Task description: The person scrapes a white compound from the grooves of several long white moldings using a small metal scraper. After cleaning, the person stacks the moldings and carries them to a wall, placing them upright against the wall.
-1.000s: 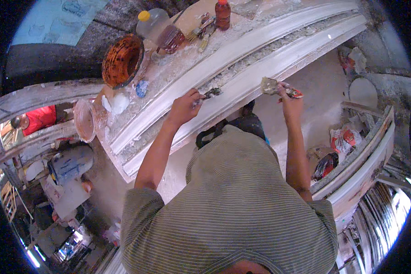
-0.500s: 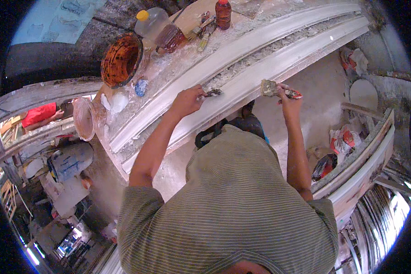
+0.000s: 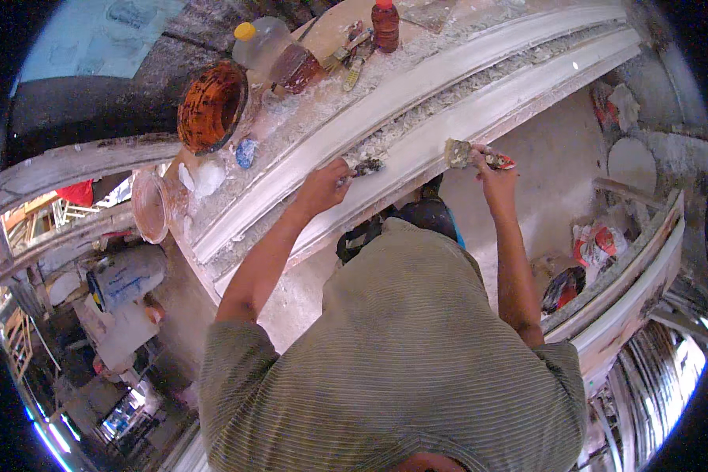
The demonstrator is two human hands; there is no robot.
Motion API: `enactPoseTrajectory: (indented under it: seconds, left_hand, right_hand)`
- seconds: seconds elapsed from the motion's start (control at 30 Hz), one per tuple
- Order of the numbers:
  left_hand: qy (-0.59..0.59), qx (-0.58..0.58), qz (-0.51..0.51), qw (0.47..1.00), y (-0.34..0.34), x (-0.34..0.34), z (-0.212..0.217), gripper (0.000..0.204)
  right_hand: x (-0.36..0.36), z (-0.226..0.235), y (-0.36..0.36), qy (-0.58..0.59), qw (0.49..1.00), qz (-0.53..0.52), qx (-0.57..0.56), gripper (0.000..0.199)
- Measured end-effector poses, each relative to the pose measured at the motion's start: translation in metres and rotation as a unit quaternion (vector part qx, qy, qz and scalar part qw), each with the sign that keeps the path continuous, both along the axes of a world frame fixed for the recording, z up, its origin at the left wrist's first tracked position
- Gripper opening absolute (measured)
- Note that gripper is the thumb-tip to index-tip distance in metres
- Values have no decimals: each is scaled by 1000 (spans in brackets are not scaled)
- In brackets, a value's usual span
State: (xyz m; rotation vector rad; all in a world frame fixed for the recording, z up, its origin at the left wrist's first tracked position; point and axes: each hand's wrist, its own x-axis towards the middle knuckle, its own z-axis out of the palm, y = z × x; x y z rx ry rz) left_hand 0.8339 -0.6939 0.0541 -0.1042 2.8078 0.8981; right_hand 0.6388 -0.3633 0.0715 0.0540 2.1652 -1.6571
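A long white moulding (image 3: 527,96) with two smooth rails and a rough, plaster-crusted groove runs diagonally across the bench. My left hand (image 3: 323,187) is closed on a small, dark, white-smeared tool (image 3: 368,166), whose kind I cannot make out; its tip is over the groove. In my right hand (image 3: 495,177) is a paintbrush (image 3: 457,154) with wide, pale, caked bristles. The bristles point left at the moulding's near edge; whether they touch it I cannot tell. My fingers hide part of the brush handle.
Behind the moulding stand an orange-stained bucket (image 3: 193,114), a yellow-capped plastic jug (image 3: 263,46) and a red-brown bottle (image 3: 385,30). Several tools (image 3: 352,59) lie between them. A pale tub (image 3: 150,206) sits at the bench's left end. Another curved moulding (image 3: 641,275) stands at right.
The paintbrush has shifted slightly left, its bristles now turned more toward the moulding. My left hand and its tool have moved only slightly. The red-clad person at far left is mostly out of sight.
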Motion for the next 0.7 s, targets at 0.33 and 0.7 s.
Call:
enactPoseTrajectory:
  seconds: [0.33, 0.7]
  left_hand:
    - [57, 25, 15, 998, 18, -46, -13, 20]
    - [27, 57, 6, 998, 35, -95, -16, 19]
  right_hand:
    - [11, -1, 0, 3, 1000, -7, 16, 24]
    - [32, 5, 22, 1, 997, -64, 35, 24]
